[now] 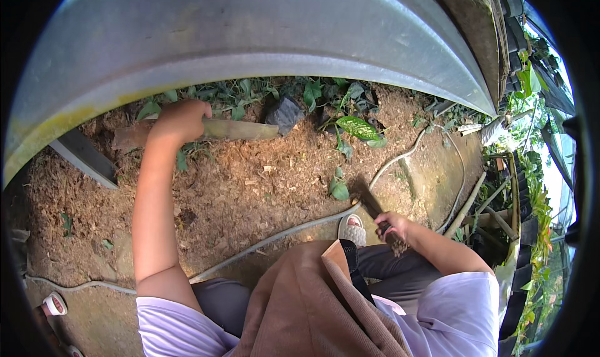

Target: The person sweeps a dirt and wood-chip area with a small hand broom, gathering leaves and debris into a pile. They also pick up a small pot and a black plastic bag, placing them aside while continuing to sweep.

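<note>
My left hand [183, 119] is closed over a weathered wooden board [241, 130] that lies roughly level across the chip-covered ground, below the rim of a large metal sheet [262, 33]. Beside the board's right end sits a dark plastic bag [284, 115]. In my right hand [393, 228] is the handle of a bladed hand tool [369, 200]; its dark blade points up and left over the ground, and its exact kind cannot be told. A variegated leaf [357, 127] and other green plants grow between the board and the tool.
A grey hose [281, 233] winds over the ground near my sandalled foot [352, 230]. A metal leg [84, 157] stands at left. Poles [465, 204] and plants lie at right. Another person's sandalled foot [56, 304] shows at lower left.
</note>
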`<action>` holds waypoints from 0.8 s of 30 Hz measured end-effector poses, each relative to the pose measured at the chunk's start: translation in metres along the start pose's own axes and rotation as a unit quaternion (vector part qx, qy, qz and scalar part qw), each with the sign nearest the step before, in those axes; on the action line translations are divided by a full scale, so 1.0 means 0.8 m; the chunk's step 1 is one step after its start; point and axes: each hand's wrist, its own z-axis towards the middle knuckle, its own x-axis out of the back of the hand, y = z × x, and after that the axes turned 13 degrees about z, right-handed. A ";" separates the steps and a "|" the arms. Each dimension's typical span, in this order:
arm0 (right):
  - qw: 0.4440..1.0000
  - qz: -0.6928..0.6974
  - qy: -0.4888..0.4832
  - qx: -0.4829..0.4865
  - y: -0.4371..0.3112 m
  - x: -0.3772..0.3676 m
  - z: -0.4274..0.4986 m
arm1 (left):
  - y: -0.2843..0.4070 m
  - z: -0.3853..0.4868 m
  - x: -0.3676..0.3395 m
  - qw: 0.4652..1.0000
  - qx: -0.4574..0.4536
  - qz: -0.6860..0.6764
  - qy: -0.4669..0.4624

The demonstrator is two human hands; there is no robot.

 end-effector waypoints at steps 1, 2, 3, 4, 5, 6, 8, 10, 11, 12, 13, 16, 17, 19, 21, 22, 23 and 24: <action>0.999 -0.038 0.009 -0.027 0.017 -0.011 -0.006 | -0.001 0.000 -0.001 1.000 -0.002 -0.004 0.003; 0.996 -0.073 -0.046 -0.031 0.031 -0.017 -0.022 | -0.002 0.001 -0.002 1.000 -0.003 -0.008 0.005; 0.989 -0.104 -0.084 -0.063 0.045 -0.017 -0.045 | -0.001 0.002 -0.004 1.000 -0.003 -0.012 0.001; 0.986 -0.089 -0.089 -0.111 0.044 -0.009 -0.071 | 0.000 0.004 -0.005 1.000 -0.002 -0.013 -0.003; 0.971 -0.072 -0.126 -0.189 0.041 0.002 -0.097 | 0.000 0.005 -0.006 1.000 0.005 -0.013 -0.011; 0.979 -0.067 -0.130 -0.141 0.041 0.014 -0.119 | 0.000 0.007 -0.006 1.000 0.011 -0.011 -0.016; 0.992 -0.006 -0.100 -0.075 0.029 0.038 -0.136 | 0.002 0.009 -0.006 1.000 0.006 -0.004 -0.007; 0.996 0.046 -0.052 -0.048 0.005 0.065 -0.125 | 0.004 0.009 -0.006 1.000 0.000 0.002 -0.006; 0.997 0.070 -0.020 -0.040 -0.008 0.074 -0.109 | 0.005 0.008 -0.006 1.000 -0.001 0.003 -0.009; 1.000 0.022 0.001 -0.007 -0.019 0.076 -0.086 | 0.006 0.007 -0.005 1.000 -0.003 0.003 -0.013; 0.998 -0.022 0.058 0.006 -0.029 0.073 -0.062 | 0.006 0.004 -0.005 1.000 -0.006 0.001 -0.008; 0.991 -0.034 0.119 0.039 -0.025 0.037 -0.007 | 0.007 -0.004 -0.004 1.000 -0.006 -0.009 -0.003; 0.994 -0.024 0.105 0.009 -0.017 0.023 -0.005 | 0.006 -0.006 -0.004 1.000 -0.002 -0.013 -0.010; 0.989 -0.148 0.011 -0.007 0.012 0.011 -0.031 | 0.003 -0.008 -0.001 1.000 0.006 -0.012 -0.009; 0.991 -0.118 -0.035 -0.050 0.023 0.030 -0.088 | -0.001 -0.013 -0.003 1.000 0.006 -0.007 -0.009; 0.994 -0.097 -0.024 -0.037 0.020 0.044 -0.113 | -0.003 -0.015 -0.004 1.000 0.007 -0.010 -0.016; 0.996 -0.070 -0.046 -0.037 0.011 0.062 -0.132 | -0.005 -0.016 -0.004 1.000 0.012 -0.012 -0.020; 0.996 -0.087 -0.011 -0.009 -0.003 0.077 -0.134 | -0.008 -0.016 -0.002 0.999 0.021 -0.009 -0.024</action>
